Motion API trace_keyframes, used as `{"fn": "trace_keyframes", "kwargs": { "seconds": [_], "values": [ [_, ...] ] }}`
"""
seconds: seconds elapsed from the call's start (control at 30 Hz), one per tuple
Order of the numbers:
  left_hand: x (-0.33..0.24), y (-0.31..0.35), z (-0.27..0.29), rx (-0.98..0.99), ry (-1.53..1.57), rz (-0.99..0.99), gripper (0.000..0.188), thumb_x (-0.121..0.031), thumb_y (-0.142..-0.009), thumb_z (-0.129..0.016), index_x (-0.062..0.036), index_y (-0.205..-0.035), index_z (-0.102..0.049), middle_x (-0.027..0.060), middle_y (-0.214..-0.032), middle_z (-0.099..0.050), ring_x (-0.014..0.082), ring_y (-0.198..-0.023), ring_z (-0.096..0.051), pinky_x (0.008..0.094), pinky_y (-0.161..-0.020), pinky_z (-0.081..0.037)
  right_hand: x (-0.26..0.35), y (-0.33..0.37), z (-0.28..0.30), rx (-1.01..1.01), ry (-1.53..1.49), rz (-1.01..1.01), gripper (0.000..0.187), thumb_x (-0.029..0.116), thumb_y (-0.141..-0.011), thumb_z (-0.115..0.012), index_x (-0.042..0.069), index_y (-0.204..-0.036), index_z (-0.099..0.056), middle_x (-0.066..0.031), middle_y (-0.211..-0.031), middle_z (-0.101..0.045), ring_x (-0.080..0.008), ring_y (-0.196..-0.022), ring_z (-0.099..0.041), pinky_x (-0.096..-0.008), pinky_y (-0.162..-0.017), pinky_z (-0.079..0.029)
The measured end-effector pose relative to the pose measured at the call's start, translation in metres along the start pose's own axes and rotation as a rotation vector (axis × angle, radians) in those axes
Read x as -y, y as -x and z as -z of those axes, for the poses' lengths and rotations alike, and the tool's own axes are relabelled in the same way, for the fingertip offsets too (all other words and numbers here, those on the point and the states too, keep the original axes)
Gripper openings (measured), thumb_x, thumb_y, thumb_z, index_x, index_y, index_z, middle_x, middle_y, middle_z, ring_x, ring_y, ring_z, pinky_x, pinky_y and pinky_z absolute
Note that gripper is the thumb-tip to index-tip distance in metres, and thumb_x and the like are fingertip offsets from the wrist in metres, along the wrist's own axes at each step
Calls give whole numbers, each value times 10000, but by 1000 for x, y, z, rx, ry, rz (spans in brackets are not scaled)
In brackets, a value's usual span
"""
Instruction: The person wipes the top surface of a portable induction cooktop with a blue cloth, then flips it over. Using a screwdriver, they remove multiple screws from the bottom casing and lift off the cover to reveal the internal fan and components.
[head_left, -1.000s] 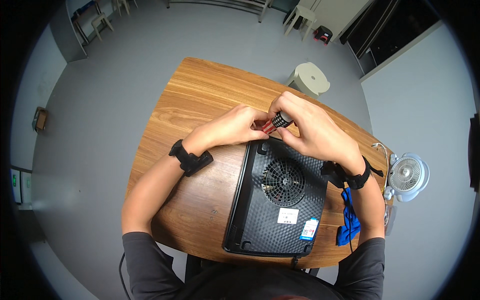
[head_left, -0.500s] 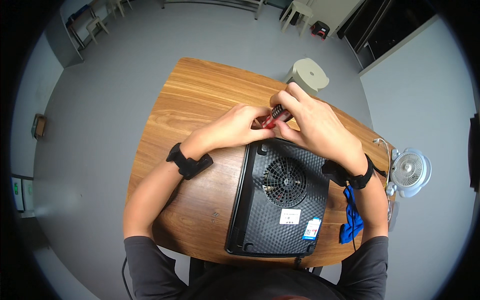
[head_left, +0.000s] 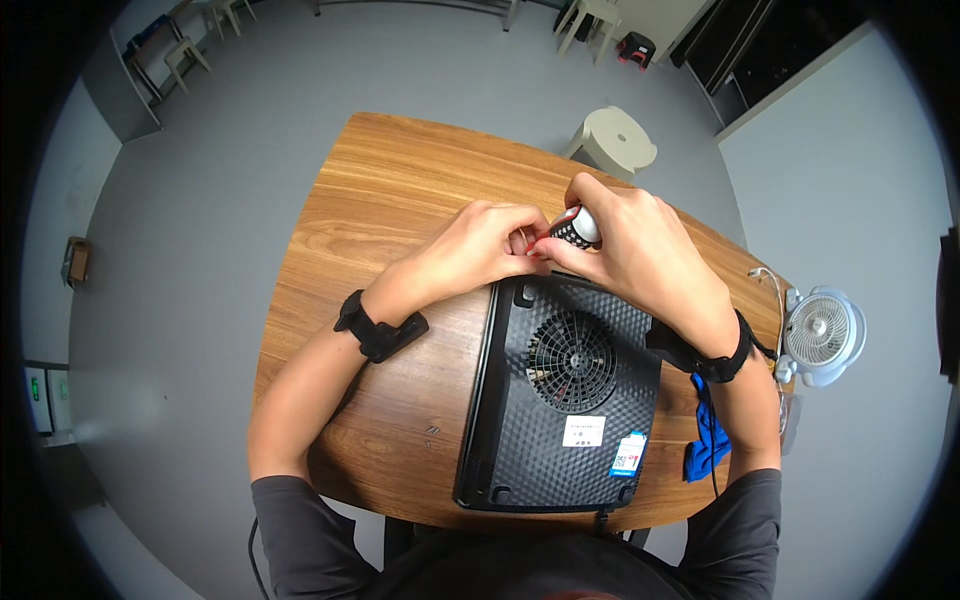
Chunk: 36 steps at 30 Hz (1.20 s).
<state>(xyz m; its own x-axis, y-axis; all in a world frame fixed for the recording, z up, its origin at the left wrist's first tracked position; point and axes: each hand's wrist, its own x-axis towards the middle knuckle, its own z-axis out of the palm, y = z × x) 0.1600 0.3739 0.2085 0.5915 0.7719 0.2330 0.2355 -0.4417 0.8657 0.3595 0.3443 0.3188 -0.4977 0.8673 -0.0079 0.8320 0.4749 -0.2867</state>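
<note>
My right hand point(head_left: 640, 240) is wrapped round a screwdriver point(head_left: 578, 228) with a white end and a ribbed black and red handle. At its red front end, the fingers of my left hand point(head_left: 480, 245) are closed in a pinch; its tip is hidden among them. Both hands are just beyond the far edge of a black induction cooker point(head_left: 540, 440), which lies upside down on the wooden table point(head_left: 390, 200). The cooker's underside shows a round fan grille point(head_left: 572, 362), corner feet and two stickers.
Small metal pieces, perhaps screws, point(head_left: 432, 430) lie left of the cooker. A blue cloth point(head_left: 705, 450) and a dark cable are at its right, under my right forearm. A small fan point(head_left: 822, 335) stands at the table's right edge. Beyond the far edge is a pale stool point(head_left: 615, 140).
My right hand has turned the screwdriver, so its white end now faces up toward me and more of the ribbed grip shows. My left hand stays almost where it was.
</note>
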Motion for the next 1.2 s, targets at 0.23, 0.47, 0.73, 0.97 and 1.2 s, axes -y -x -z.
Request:
{"fn": "trace_keyframes", "kwargs": {
  "seconds": [0.23, 0.47, 0.73, 0.97, 1.2],
  "values": [
    [2, 0, 0, -3, -43, -129, 296, -168, -830, -818, 26, -1002, -674, 188, -888, -716, 334, -847, -711, 409, -759, -549, -10, 3, 2, -4, -101, 213, 342, 123, -862, -753, 14, -1138, -584, -138, -1078, -609, -338, -942, -654, -406, -793, -544],
    [-5, 1, 3, 15, -11, -1, 247, -155, -844, -802, 17, -980, -688, 186, -863, -722, 336, -811, -715, 410, -742, -555, -11, -1, 1, -45, -222, 208, 369, 90, -824, -784, 5, -1132, -601, -131, -1059, -616, -322, -954, -654, -407, -813, -552],
    [4, 1, -1, -44, 27, -52, 265, -155, -825, -820, 22, -967, -684, 186, -844, -720, 324, -798, -723, 402, -724, -559, -10, -1, -1, -97, -238, 265, 373, 74, -804, -806, 7, -1117, -615, -137, -1044, -635, -315, -943, -664, -398, -806, -555],
    [-3, 1, 2, -23, 12, -45, 264, -151, -828, -817, 25, -971, -681, 183, -851, -726, 315, -805, -729, 396, -737, -566, -10, 0, 0, -81, -260, 263, 373, 73, -802, -804, 8, -1115, -612, -133, -1040, -638, -316, -959, -663, -398, -821, -551],
    [-2, 2, 1, -7, 29, -34, 264, -146, -823, -819, 21, -978, -686, 183, -863, -730, 313, -810, -731, 393, -741, -567, -14, 1, -3, -88, -249, 276, 370, 67, -805, -791, 6, -1123, -613, -139, -1058, -645, -317, -973, -663, -399, -837, -550]
  ]
}}
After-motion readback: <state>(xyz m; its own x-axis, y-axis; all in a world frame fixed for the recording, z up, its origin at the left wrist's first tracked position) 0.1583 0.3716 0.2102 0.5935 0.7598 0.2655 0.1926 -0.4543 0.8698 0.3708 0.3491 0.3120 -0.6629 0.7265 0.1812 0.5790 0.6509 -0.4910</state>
